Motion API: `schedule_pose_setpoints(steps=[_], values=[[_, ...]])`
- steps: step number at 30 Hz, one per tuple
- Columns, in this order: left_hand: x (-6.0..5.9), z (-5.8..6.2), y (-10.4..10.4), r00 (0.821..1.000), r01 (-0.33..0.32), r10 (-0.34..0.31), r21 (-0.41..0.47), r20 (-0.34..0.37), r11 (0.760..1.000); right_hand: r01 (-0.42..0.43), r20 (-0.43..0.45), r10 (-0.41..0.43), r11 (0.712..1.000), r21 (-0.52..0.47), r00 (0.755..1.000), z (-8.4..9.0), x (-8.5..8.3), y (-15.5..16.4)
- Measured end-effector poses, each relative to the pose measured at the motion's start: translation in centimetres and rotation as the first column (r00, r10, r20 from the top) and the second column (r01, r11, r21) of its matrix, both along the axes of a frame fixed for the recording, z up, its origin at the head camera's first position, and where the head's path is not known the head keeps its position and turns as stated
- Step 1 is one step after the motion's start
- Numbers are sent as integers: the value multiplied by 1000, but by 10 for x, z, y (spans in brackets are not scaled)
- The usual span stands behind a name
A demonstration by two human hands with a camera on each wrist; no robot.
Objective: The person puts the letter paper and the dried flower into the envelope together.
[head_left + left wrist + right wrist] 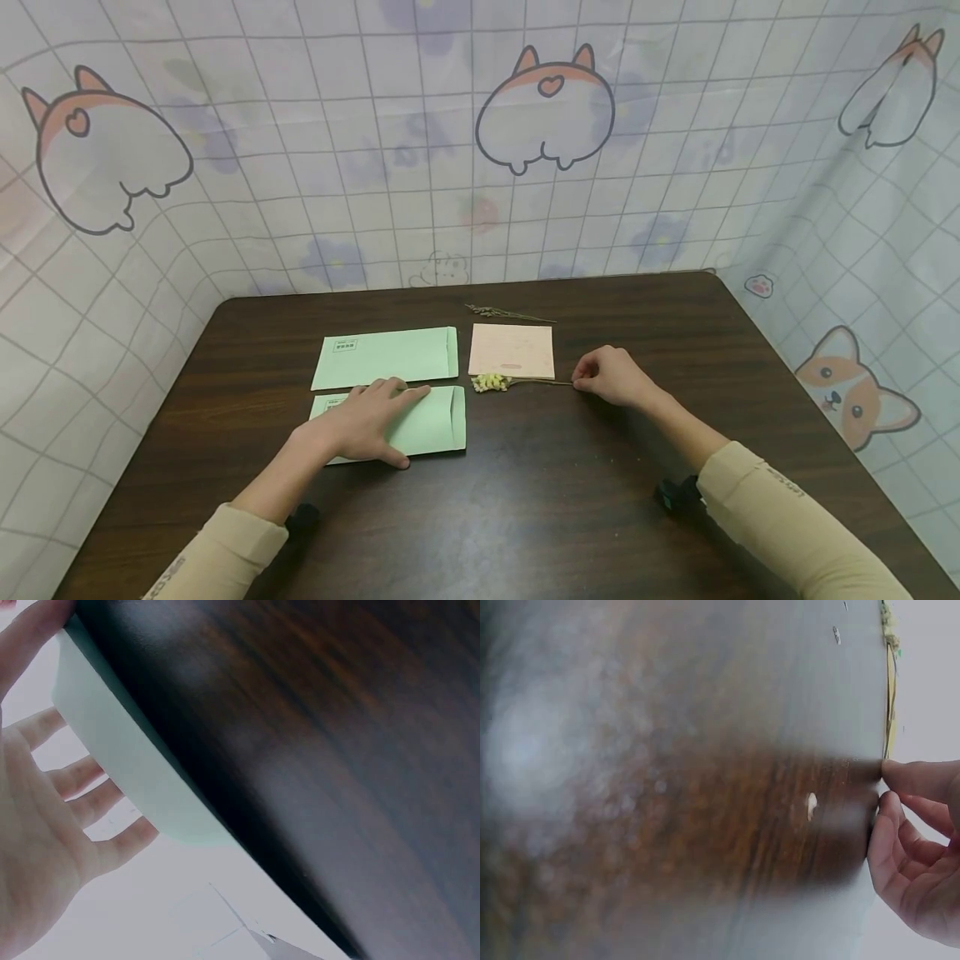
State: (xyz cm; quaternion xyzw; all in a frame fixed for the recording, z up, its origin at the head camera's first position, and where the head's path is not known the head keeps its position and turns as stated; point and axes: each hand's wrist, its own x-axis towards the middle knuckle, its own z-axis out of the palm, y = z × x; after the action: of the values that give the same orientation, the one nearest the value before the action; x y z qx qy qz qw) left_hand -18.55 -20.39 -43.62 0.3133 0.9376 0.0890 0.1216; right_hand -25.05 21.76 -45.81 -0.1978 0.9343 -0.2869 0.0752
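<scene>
My left hand (pixel 367 423) lies flat, fingers straight, on the near green envelope (pixel 435 421) on the dark table (pixel 525 492). In the left wrist view the fingers (pixel 82 780) spread over that envelope (pixel 127 765). A second green envelope (pixel 386 356) lies just behind it. My right hand (pixel 611 377) pinches the stem end of a small dried yellow flower sprig (pixel 491 382), which lies on the table below a pink card (pixel 512 350). The right wrist view shows the curled fingers (pixel 915 847) at the stem (pixel 889 697).
Another thin dried sprig (pixel 510 314) lies behind the pink card near the table's far edge. A cartoon-printed cloth backdrop (pixel 480 142) surrounds the table on three sides. Small crumbs dot the tabletop (pixel 811 806).
</scene>
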Motion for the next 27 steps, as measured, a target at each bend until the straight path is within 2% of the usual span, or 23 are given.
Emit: schedule_pose_setpoints(steps=[17,27], values=[[-1,-3,-1,1000,-3,3,-4,-6,1000,-59,-5,59,998,-6,998,2,0,-6],[1,0,1,1000,1,-1,-5,-8,1000,-87,8,87,996,16,996,4,2,-8]])
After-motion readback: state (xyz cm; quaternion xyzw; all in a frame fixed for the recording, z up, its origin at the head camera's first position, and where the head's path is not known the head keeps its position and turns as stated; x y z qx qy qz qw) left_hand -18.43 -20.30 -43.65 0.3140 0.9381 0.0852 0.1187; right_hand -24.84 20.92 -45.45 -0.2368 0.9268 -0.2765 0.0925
